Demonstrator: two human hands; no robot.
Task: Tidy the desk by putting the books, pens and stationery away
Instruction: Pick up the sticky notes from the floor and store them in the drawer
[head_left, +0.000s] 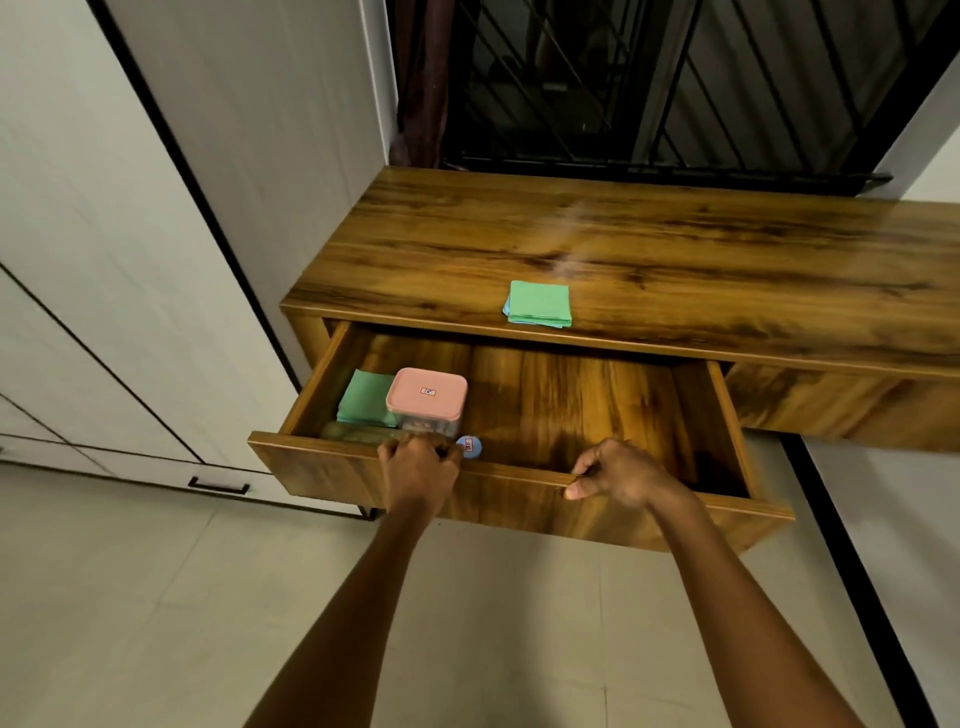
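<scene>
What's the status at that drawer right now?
Left hand and right hand grip drawer front edge. Drawer open. Green pad on desk. Nothing in the way.

Green paper stack (538, 304), blue sheets under it, flat on the table (675, 249) near front edge, frame centre. Drawer (519, 483) open below, lower centre. In its left end: second green stack (363, 397), flat; clear box with pink lid (427, 400) upright, partly covering that stack; small blue round item (469, 446) just beside the box, at drawer front.
</scene>
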